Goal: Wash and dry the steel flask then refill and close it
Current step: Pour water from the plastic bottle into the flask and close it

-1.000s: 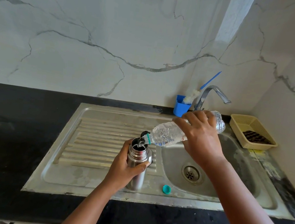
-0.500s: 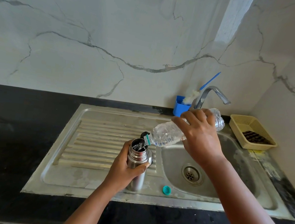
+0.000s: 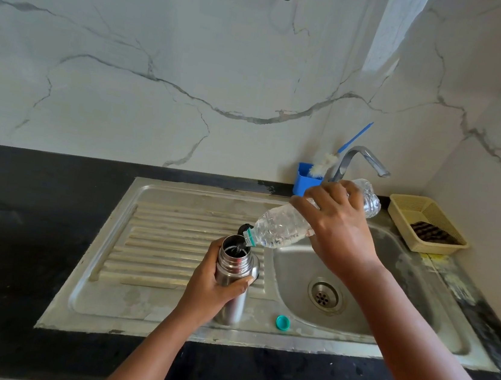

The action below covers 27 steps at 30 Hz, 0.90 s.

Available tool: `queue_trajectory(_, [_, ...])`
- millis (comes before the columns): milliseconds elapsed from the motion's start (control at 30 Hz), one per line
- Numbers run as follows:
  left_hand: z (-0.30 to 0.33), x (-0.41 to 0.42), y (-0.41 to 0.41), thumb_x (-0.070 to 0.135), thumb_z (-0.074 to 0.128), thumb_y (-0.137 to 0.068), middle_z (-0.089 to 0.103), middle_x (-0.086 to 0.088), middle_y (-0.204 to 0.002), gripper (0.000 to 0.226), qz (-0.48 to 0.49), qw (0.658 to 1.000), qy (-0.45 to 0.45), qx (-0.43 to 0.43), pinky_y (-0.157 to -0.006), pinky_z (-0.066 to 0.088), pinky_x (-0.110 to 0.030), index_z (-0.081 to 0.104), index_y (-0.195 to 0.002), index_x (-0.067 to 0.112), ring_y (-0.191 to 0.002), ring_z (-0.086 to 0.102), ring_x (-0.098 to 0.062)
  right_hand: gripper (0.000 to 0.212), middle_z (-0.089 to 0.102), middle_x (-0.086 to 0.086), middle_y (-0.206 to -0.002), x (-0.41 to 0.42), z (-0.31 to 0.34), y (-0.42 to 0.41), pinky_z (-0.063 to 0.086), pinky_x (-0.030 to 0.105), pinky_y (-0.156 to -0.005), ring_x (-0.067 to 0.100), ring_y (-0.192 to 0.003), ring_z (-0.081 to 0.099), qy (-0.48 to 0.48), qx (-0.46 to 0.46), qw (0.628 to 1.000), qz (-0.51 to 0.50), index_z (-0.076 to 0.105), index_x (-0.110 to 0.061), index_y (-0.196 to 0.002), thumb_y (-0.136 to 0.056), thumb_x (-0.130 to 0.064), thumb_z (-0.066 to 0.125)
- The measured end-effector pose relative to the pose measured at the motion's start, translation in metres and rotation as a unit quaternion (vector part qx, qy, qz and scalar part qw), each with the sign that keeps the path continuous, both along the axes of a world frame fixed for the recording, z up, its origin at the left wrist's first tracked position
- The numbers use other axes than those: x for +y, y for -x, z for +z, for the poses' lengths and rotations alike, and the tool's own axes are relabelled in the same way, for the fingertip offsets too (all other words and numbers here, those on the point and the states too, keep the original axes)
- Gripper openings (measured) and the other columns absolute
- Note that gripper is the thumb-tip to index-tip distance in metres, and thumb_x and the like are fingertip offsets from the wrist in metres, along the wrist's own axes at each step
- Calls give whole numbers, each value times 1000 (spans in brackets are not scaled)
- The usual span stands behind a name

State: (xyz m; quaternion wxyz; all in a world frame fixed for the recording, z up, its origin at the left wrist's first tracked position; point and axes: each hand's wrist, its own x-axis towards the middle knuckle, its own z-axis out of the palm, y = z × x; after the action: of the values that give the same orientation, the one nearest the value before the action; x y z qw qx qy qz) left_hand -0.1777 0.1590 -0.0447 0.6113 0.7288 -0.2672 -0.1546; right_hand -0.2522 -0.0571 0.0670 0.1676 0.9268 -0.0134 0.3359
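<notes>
The steel flask (image 3: 233, 277) stands upright on the sink drainboard (image 3: 173, 243), left hand (image 3: 210, 292) fingers wrapped round its body. The right hand (image 3: 340, 229), at two o'clock, grips the tilted plastic bottle (image 3: 285, 230). Rigid, probably wet-slick, growing heavier: hold mid-body.

Brushed steel flask (image 3: 233, 282), clear crinkled plastic bottle (image 3: 282, 230), dull stained steel sink (image 3: 140, 305), glossy black counter (image 3: 17, 224).

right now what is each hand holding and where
Left hand grips the flask round its upper body, below the neck. Right hand grips the bottle round its middle.
</notes>
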Motion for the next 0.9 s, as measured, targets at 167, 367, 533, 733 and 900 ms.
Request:
queue_trajectory(167, [-2, 0, -1, 15, 84, -76, 68, 16, -110, 65, 2, 1000, -4, -1, -79, 50, -13, 46, -123, 42, -102, 65, -4, 59, 65, 10, -104, -3, 0, -1, 34, 52, -98, 34, -99, 56, 18, -12, 1000, 1, 68, -15, -110, -58, 12, 70])
queue_trajectory(367, [-3, 0, -2, 16, 83, -77, 66, 13, -116, 66, 0, 1000, -9, -3, -80, 50, -13, 45, -125, 40, -105, 64, -2, 59, 65, 11, -105, -1, 3, -1, 37, 54, -99, 35, -100, 56, 24, -8, 1000, 0, 68, -15, -111, -59, 12, 72])
queue_trajectory(533, [-3, 0, -1, 17, 83, -77, 66, 12, -118, 67, -3, 1000, -10, 1, -81, 50, -12, 45, -125, 41, -105, 63, -1, 60, 65, 11, -105, 1, 6, -2, 37, 55, -98, 36, -101, 57, 28, -2, 1000, 3, 68, -15, -112, -58, 11, 75])
queue_trajectory(733, [-1, 0, 0, 14, 83, -77, 66, 11, -117, 66, -1, 1000, -8, 0, -79, 48, -9, 45, -124, 42, -103, 64, -1, 62, 65, 11, -107, 6, 8, -4, 40, 55, -99, 35, -103, 57, 45, 9, 999, 10, 67, -16, -113, -57, 8, 79])
queue_trajectory(900, [0, 0, 0, 15, 83, -77, 66, 12, -116, 66, -3, 1000, -9, 4, -78, 49, -10, 45, -124, 40, -103, 63, 0, 60, 65, 10, -105, 9, 10, -5, 35, 54, -100, 34, -102, 57, 57, 5, 998, 14, 67, -16, -112, -58, 9, 77])
